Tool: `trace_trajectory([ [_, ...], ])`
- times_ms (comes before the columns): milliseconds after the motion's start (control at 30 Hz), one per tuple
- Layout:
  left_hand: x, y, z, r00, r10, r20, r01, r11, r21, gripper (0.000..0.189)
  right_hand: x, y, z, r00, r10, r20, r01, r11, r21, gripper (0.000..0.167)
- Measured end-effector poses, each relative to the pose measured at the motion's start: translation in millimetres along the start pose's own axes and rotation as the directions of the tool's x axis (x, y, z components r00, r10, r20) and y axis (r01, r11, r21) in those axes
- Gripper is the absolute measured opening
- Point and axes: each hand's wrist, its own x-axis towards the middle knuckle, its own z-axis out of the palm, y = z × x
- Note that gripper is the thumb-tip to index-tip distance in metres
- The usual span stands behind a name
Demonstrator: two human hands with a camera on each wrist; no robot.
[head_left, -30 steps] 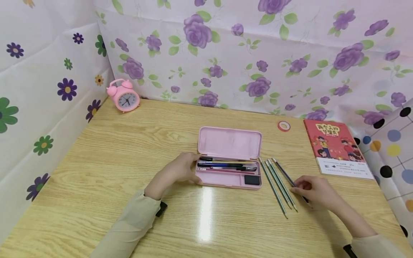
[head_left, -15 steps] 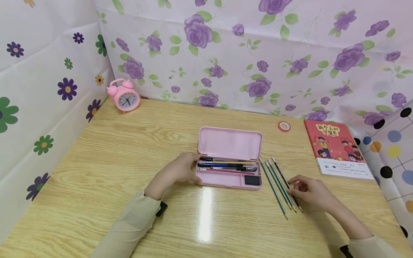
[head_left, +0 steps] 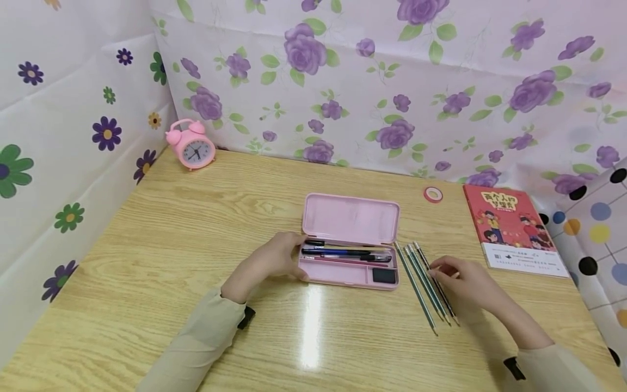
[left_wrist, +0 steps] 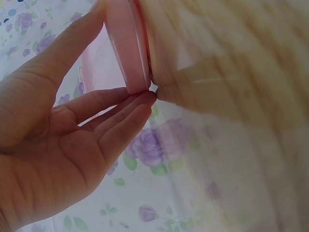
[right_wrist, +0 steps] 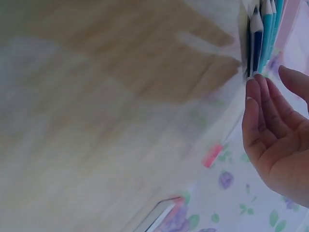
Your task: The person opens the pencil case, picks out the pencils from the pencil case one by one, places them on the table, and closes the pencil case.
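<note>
The pink pencil case [head_left: 333, 271] lies with its lid [head_left: 350, 218] raised. Several pens and pencils [head_left: 343, 252] fill its back compartment, and a black block [head_left: 384, 275] sits at front right. My left hand [head_left: 266, 261] holds the case's left end between thumb and fingers; the left wrist view shows fingertips at the pink edge [left_wrist: 130, 48]. Right of the case lie several green pencils [head_left: 416, 288] with a dark pencil [head_left: 444, 296] along their right side. My right hand [head_left: 465, 280] touches the dark pencil with its fingertips, the thumb apart from it in the right wrist view.
A red book [head_left: 511, 218] lies at the right, with a roll of red tape [head_left: 433, 194] to its left. At the back left corner stands a pink alarm clock [head_left: 196, 149]. Flowered cloth [head_left: 352, 98] hangs behind the wooden table [head_left: 220, 212].
The dark pencil has come left alongside the green ones, its tip lower. My right hand has loosened its pinch on it and moved up and left. The left hand stays put.
</note>
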Motion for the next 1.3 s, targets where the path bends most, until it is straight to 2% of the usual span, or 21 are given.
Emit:
trace_trajectory([
  [267, -0.2, -0.6, -0.1, 1.0, 0.0, -0.005, 0.0, 1.0, -0.008, 0.083, 35.1, -24, 3, 0.995, -0.097, -0.015, 0.097, 0.995, -0.015, 0.018],
  [367, 0.2, -1.6, -0.1, 1.0, 0.01, -0.007, -0.01, 1.0, 0.0, 0.08, 48.5, -37, 6, 0.986, -0.164, -0.019, 0.164, 0.986, -0.001, 0.016],
  [567, -0.2, -1.2, -1.0, 1.0, 0.014, -0.009, -0.014, 1.0, 0.016, 0.084, 69.9, -64, 18, 0.954, -0.297, 0.043, 0.293, 0.953, 0.082, 0.015],
  [733, -0.2, -1.0, -1.0, 1.0, 0.0, -0.01, 0.0, 1.0, 0.015, 0.085, 79.8, -82, 31, 0.924, -0.372, 0.091, 0.371, 0.928, 0.024, 0.019],
  [867, -0.2, -1.2, -0.2, 1.0, -0.007, -0.009, 0.007, 1.0, 0.007, 0.081, 84.0, -93, 40, 0.899, -0.423, 0.117, 0.427, 0.904, -0.016, 0.016],
  [1067, 0.5, -2.2, 1.1, 1.0, 0.006, -0.014, -0.006, 1.0, -0.006, 0.071, 88.5, -101, 46, 0.874, -0.453, 0.177, 0.47, 0.88, -0.066, 0.012],
  [1300, -0.1, -1.6, 0.4, 1.0, -0.001, -0.014, 0.001, 1.0, -0.011, 0.073, 92.6, -103, 48, 0.876, -0.449, 0.176, 0.469, 0.878, -0.096, 0.007],
])
